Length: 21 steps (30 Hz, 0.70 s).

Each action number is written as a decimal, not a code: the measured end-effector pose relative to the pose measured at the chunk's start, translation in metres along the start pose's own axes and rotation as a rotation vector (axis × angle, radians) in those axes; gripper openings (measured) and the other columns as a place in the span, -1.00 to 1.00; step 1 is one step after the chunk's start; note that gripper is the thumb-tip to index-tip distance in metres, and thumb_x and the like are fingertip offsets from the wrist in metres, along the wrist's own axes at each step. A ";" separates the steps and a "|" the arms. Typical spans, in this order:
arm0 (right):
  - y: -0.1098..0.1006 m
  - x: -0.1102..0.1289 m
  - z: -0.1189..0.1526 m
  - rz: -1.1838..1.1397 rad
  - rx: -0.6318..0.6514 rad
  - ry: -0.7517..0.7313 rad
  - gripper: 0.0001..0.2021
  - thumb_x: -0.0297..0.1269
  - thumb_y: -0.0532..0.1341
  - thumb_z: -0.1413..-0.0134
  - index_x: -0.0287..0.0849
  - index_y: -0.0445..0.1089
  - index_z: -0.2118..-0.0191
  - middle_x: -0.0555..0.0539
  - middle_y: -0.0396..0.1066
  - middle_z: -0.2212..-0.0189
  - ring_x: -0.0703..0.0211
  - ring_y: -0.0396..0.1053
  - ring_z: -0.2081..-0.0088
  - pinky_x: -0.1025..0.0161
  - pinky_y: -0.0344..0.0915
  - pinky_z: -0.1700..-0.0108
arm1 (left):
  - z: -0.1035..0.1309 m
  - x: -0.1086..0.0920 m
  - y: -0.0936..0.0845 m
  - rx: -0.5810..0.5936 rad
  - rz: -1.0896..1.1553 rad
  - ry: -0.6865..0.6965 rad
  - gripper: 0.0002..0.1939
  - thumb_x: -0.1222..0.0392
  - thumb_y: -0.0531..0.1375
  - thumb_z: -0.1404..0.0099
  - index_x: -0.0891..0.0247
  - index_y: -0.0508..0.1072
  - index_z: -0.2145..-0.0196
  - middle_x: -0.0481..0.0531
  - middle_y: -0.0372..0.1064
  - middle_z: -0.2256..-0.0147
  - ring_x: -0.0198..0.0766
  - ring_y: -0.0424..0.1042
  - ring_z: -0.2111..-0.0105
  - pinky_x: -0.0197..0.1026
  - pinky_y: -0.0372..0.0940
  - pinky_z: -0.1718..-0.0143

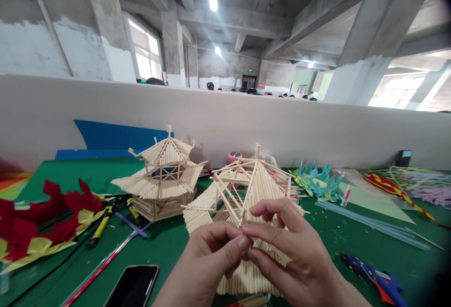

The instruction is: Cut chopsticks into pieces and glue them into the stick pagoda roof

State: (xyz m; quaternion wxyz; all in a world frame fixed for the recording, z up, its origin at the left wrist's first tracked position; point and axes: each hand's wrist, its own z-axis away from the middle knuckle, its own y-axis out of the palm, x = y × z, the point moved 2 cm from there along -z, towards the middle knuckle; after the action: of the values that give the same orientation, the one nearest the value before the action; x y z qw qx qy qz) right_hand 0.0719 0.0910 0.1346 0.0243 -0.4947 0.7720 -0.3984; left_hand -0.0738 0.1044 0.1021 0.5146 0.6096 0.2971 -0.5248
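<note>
Pavilion model (256, 185) of pale sticks stands straight ahead of your grip, slatted eaves spreading beneath your fingers, on the green table (171, 243). Your left hand (213, 255) has thumb and forefinger pressed together near the open roof ribs; your right hand (292, 246) meets it there, forefinger and thumb curled to the same spot, other fingers loosely bent. Whatever lies between the tips is hidden; cannot tell if you grasp a stick end or only skin.

Handling, by judgement: light, dry, stiff, not slippery. Fragile at the joints; the thin ribs left of your pinch look likeliest to snap or twist loose. Take hold low, at the slatted body, a palm on each side; spare the finial and the stick ends jutting out. Single sticks: pinch mid-length, lightly.

Second pavilion (167, 154), left of and beyond your grip, looks just as brittle.

Writing: little you can use. Blue glue gun (375, 274), right of your right hand, carries a pale label, illegible. Small red-and-white tube (346, 195), beyond the right hand, print too small. Phone (134, 288), left of your left wrist, dark screen, no text. Far ahead, green sign (250, 70) and red sign (261, 86), both unreadable. No brand made out.
</note>
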 end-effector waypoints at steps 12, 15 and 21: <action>0.004 0.001 0.002 -0.441 -0.037 0.145 -0.70 -0.47 0.21 0.10 -0.01 0.39 0.19 -0.03 0.21 0.24 0.22 0.26 0.18 0.27 0.27 0.17 | 0.014 -0.003 0.007 -0.021 0.088 0.012 -0.86 0.10 0.28 0.04 0.20 0.49 0.53 -0.13 0.18 0.64 -0.47 0.09 0.60 -0.37 0.06 0.52; 0.004 0.001 0.001 -0.460 -0.040 0.145 -0.70 -0.48 0.20 0.09 -0.03 0.38 0.18 -0.02 0.20 0.24 0.24 0.25 0.17 0.31 0.26 0.15 | 0.014 -0.004 0.006 -0.067 0.021 0.038 -0.87 0.11 0.27 0.03 0.22 0.48 0.54 -0.11 0.21 0.62 -0.47 0.08 0.61 -0.38 0.01 0.56; 0.004 0.001 0.005 -0.344 -0.061 0.110 -0.70 -0.47 0.19 0.07 -0.03 0.35 0.16 -0.03 0.17 0.22 0.24 0.25 0.17 0.30 0.28 0.17 | 0.015 -0.006 0.006 -0.063 -0.019 0.043 -0.82 0.08 0.26 0.03 0.26 0.48 0.56 -0.10 0.19 0.63 -0.47 0.02 0.63 -0.35 -0.06 0.61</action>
State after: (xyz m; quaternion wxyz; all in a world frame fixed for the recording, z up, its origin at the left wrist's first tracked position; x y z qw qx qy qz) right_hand 0.0705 0.0879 0.1294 -0.1015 -0.5973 0.6881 -0.3994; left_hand -0.0744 0.0897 0.1107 0.5222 0.6012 0.3301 -0.5068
